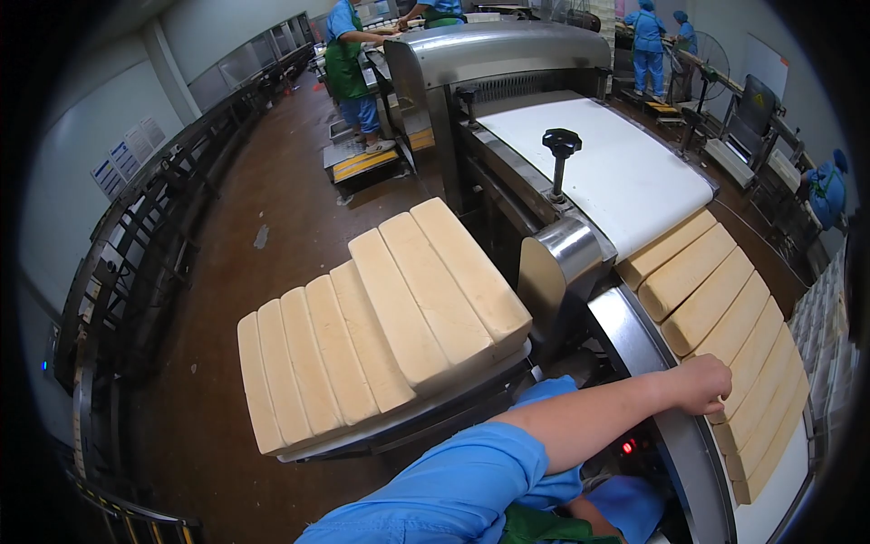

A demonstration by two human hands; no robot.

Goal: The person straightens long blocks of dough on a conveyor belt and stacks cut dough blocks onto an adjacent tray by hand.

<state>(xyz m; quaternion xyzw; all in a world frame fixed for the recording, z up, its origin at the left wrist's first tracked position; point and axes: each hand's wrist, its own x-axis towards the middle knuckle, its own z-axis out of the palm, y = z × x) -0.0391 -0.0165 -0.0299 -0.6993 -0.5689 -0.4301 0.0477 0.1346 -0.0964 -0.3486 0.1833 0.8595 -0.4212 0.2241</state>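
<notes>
My left hand (701,384) reaches across from the lower left, its fingers curled down against the row of long pale-beige blocks (745,358) on the curved infeed of the machine. The blocks lie side by side, leading up to a white conveyor belt (598,159). Whether anything is inside the curled fingers is hidden. To the left of my arm, more beige blocks (308,363) rest on a pale tray, with several stacked in a second layer (435,290). Below my sleeve a little of another forearm and blue cloth shows; my right hand is out of sight.
A steel machine housing (507,54) with a black knob (562,142) stands ahead. A co-worker in a green apron (344,68) stands on a step (362,168); other people in blue work farther right. Metal racks (136,263) line the left wall.
</notes>
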